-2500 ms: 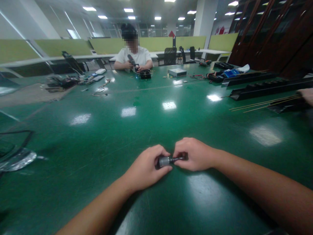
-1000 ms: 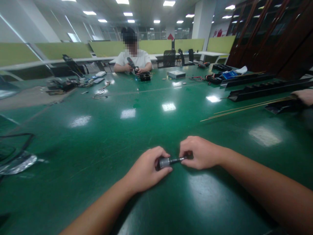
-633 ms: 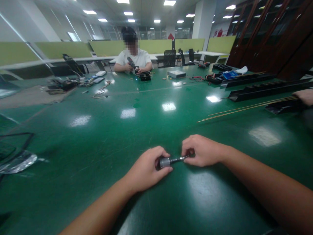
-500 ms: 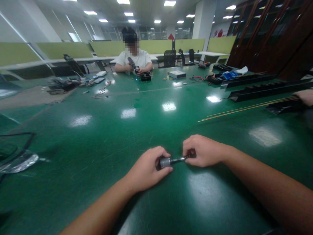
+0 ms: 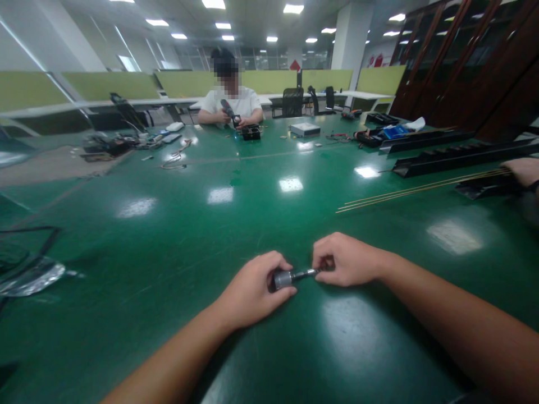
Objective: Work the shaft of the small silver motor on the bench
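My left hand (image 5: 255, 290) is wrapped round a grey cylinder with a dark back end (image 5: 283, 280), resting low over the green table (image 5: 202, 235). From the cylinder a thin metal shaft (image 5: 304, 274), dark at first and bright further out, points to the right. Thumb and fingers of my right hand (image 5: 344, 260) pinch the far end of this shaft. The fingers hide the shaft's tip, and my left palm covers the cylinder's rear, so the exact kind of tool cannot be made out.
Across the table a person (image 5: 231, 104) holds a dark power tool (image 5: 228, 109) over a small black part (image 5: 251, 132). At right, another person's hand (image 5: 524, 170) is by thin yellow rods (image 5: 404, 192) and black channels (image 5: 455, 154). Electronic parts (image 5: 112, 145) lie at left.
My right hand has shifted right along the shaft, which shows more of its length. My left hand has stayed in place. The yellow rods at right now reach further left.
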